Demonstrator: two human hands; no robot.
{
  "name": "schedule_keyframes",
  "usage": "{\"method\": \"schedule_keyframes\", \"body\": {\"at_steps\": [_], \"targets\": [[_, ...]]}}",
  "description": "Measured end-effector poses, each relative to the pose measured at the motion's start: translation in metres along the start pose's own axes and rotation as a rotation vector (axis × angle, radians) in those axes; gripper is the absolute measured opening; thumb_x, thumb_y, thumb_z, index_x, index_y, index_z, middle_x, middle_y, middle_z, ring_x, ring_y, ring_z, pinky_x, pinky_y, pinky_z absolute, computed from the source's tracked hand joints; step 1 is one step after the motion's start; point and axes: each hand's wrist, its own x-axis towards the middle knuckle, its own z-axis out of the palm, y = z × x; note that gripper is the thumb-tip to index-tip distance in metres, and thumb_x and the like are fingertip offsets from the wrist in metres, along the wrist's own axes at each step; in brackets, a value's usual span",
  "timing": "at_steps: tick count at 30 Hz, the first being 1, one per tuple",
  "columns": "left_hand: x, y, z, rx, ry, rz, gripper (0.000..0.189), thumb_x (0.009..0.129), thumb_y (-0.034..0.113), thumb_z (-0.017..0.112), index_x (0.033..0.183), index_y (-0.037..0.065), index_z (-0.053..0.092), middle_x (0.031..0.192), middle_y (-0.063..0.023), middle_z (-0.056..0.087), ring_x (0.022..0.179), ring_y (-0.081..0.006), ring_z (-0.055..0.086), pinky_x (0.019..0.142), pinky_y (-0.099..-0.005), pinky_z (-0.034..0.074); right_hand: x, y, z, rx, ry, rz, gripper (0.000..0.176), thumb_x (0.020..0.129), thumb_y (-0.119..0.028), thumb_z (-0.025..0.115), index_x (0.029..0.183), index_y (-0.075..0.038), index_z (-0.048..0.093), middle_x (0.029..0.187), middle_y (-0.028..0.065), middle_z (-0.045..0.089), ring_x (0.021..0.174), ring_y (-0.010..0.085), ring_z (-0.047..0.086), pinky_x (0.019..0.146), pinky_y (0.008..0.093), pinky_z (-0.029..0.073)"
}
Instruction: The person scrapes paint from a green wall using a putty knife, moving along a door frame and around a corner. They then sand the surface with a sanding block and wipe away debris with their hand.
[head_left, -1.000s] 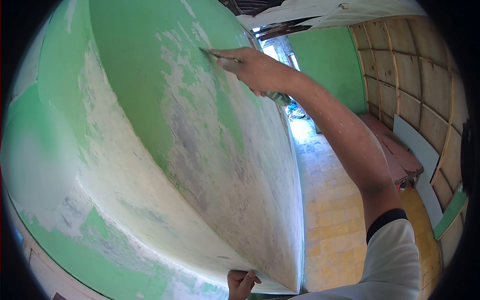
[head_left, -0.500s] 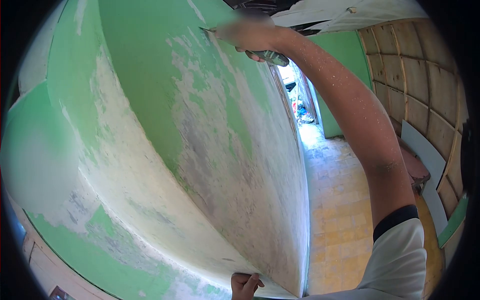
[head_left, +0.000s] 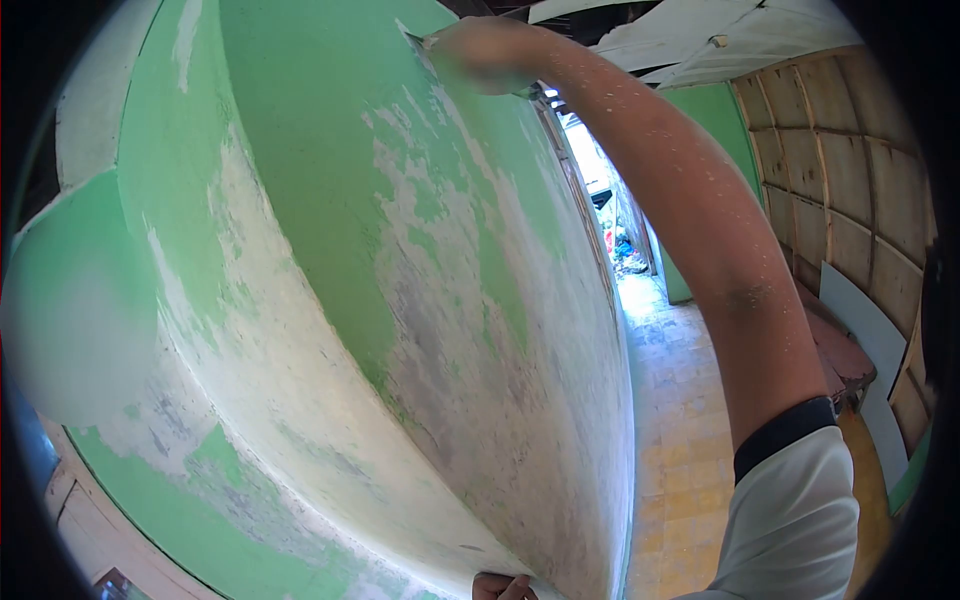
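My right hand point(head_left: 488, 56), partly blurred, is raised high against the green wall point(head_left: 300, 130) and closed around a scraper point(head_left: 415, 42). The scraper's thin metal blade touches the paint near the top; most of the handle is hidden by the hand. Around and below the blade the green coat is broken by pale, bare streaks. My left hand point(head_left: 503, 587) is low at the bottom edge, beside the whitish lower wall, its fingers curled. The frame cuts much of it off, and what it may hold is hidden.
A wall corner edge curves down the middle. To the right run a yellowish tiled floor point(head_left: 675, 440) and a bright doorway point(head_left: 600, 190). A wood-framed panel wall point(head_left: 830, 150) and a leaning grey board point(head_left: 865, 325) stand farther right. The ceiling point(head_left: 740, 40) has dark gaps.
My right hand and the scraper have shifted slightly up the wall, and the handle is now mostly hidden. The view has shifted a little; less of my left hand shows.
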Motion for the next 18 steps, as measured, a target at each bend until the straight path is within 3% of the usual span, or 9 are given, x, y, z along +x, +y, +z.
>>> {"method": "schedule_keyframes", "body": {"at_steps": [1,5,7,9,10,12,16,18], "targets": [[0.0,-0.001,-0.001,0.002,-0.001,0.004,0.04,0.083,0.025,0.066,0.05,0.007,0.053,0.042,0.0036,0.04,0.036,-0.0054,0.029,0.036,-0.0244,0.02,-0.001,-0.001,-0.003,0.009,-0.081,0.027,0.045,0.094,-0.034,0.037,0.135,-0.016,0.04,0.065,0.0023,0.043,0.042,0.0093,0.044,0.038,0.0267,0.042],[-0.003,0.001,0.004,-0.023,0.032,0.024,0.038,0.081,0.023,0.067,0.05,0.007,0.053,0.042,0.0034,0.041,0.036,-0.0059,0.029,0.036,-0.0248,0.021,0.014,-0.004,-0.009,-0.04,-0.048,0.01,0.044,0.094,-0.034,0.037,0.134,-0.014,0.042,0.065,0.0014,0.041,0.041,0.0083,0.043,0.037,0.0258,0.041],[-0.001,0.003,0.003,-0.05,0.083,0.026,0.037,0.081,0.021,0.067,0.05,0.007,0.053,0.042,0.0031,0.041,0.037,-0.006,0.03,0.036,-0.0248,0.022,0.031,-0.013,-0.017,-0.185,-0.062,-0.002,0.042,0.089,-0.033,0.046,0.103,0.005,0.058,0.085,0.0161,0.06,0.072,0.0255,0.06,0.064,0.0388,0.048],[0.003,0.008,-0.003,0.061,-0.086,0.019,0.036,0.079,0.019,0.067,0.049,0.008,0.052,0.043,0.0023,0.042,0.038,-0.0061,0.031,0.036,-0.0249,0.023,0.038,-0.015,-0.014,-0.189,-0.016,0.0,0.042,0.09,-0.032,0.045,0.103,0.006,0.058,0.083,0.0148,0.059,0.068,0.0235,0.057,0.06,0.0382,0.047],[0.002,0.007,0.0,0.056,-0.077,0.02,0.036,0.079,0.019,0.067,0.049,0.008,0.052,0.043,0.0023,0.042,0.038,-0.0061,0.031,0.036,-0.0249,0.023,0.04,-0.016,-0.013,-0.19,0.034,0.011,0.043,0.09,-0.031,0.044,0.102,0.007,0.058,0.081,0.0136,0.057,0.064,0.0214,0.055,0.056,0.0377,0.046],[-0.004,0.006,0.007,-0.042,0.125,-0.036,0.036,0.079,0.02,0.068,0.05,0.007,0.052,0.045,0.0013,0.044,0.039,-0.0064,0.031,0.037,-0.0254,0.024,0.053,-0.004,-0.007,-0.183,0.054,-0.021,0.042,0.09,-0.031,0.044,0.104,0.006,0.058,0.081,0.0136,0.057,0.061,0.0206,0.053,0.053,0.0372,0.044],[-0.005,0.012,0.006,-0.055,0.107,-0.043,0.035,0.08,0.02,0.067,0.05,0.007,0.053,0.047,0.0009,0.046,0.039,-0.0065,0.031,0.037,-0.0255,0.025,0.012,-0.014,-0.013,-0.021,-0.005,0.022,0.04,0.091,-0.029,0.042,0.111,0.002,0.057,0.08,0.0118,0.056,0.057,0.0178,0.05,0.048,0.0348,0.042],[-0.001,0.007,0.001,0.01,-0.013,-0.024,0.035,0.08,0.021,0.067,0.051,0.006,0.054,0.048,0.0009,0.046,0.039,-0.0063,0.03,0.037,-0.0257,0.024,0.005,-0.018,-0.014,-0.084,-0.01,-0.02,0.039,0.091,-0.028,0.042,0.114,0.0,0.056,0.081,0.011,0.056,0.057,0.0168,0.05,0.048,0.0341,0.041]]}}
